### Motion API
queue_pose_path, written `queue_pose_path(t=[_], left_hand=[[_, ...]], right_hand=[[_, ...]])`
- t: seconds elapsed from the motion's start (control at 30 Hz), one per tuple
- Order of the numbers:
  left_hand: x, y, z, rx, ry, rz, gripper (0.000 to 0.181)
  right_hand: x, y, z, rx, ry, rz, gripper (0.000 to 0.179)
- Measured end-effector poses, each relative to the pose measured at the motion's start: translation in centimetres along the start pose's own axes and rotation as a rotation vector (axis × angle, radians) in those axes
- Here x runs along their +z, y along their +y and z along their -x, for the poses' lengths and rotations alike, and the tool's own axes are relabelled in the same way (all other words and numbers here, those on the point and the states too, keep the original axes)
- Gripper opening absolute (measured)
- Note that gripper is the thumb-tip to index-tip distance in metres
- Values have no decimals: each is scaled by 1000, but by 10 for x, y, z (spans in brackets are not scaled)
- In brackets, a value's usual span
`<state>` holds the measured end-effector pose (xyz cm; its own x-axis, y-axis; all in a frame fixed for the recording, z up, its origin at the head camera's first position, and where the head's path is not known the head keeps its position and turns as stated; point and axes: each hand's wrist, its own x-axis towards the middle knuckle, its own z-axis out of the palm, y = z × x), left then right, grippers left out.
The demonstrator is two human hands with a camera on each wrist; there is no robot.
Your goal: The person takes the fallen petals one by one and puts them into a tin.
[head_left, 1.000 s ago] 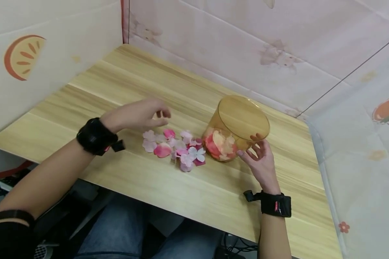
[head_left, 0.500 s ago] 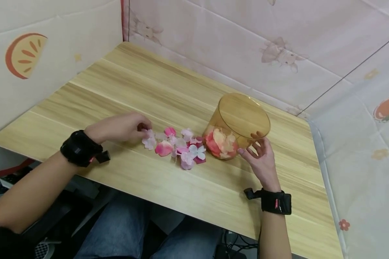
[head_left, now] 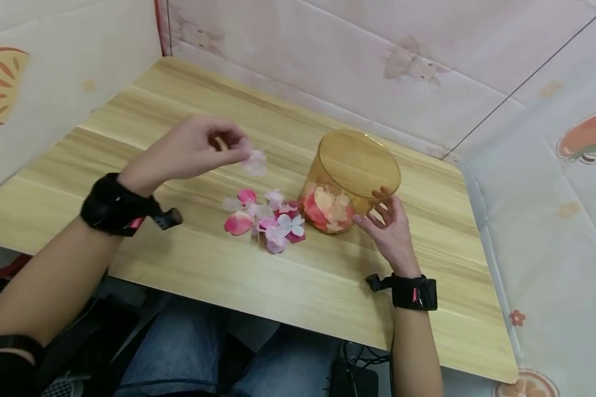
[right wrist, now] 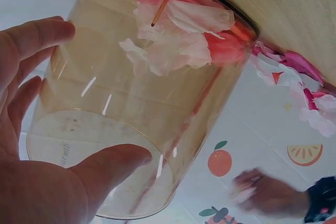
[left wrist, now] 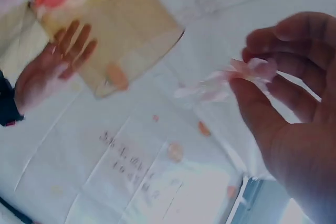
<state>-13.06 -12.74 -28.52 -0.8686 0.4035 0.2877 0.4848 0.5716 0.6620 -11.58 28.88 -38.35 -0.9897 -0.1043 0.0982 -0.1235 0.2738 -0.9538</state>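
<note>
My left hand [head_left: 193, 146] is raised over the table, left of an amber see-through jar. Between thumb and fingertips it pinches a pale pink artificial petal [head_left: 255, 164]; the left wrist view shows the thin petal [left wrist: 254, 71] sticking out past the thumb. My right hand [head_left: 391, 234] holds the wide-mouthed jar [head_left: 312, 177] at its right side, thumb in front and fingers behind the wall. Coral and cream petals [head_left: 328, 208] lie in the bottom of this jar. Just left of its base is a loose pile of pink, white and magenta petals [head_left: 265, 215].
The wood-grain table [head_left: 189, 259] has its front edge close to the person's legs [head_left: 179, 342]. Printed cloth walls [head_left: 298, 60] enclose it at the back and sides. Black cables [head_left: 365, 355] hang below the front edge.
My left hand went down to the left end of the pile, took hold of a pale petal and lifted it up and right. The right hand kept its hold on the jar.
</note>
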Motion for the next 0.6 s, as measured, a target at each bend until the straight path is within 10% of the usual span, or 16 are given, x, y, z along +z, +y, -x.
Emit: queue_pose_path(t=[0.3,0.6], left_hand=[[46,68,-88,187,-44,-11,14],[84,74,-125,222,-221,-172,16]], right_hand=[[7,0,-3,-2,-5,-29,83],[17,1,-10,-23,-18,-57,81]])
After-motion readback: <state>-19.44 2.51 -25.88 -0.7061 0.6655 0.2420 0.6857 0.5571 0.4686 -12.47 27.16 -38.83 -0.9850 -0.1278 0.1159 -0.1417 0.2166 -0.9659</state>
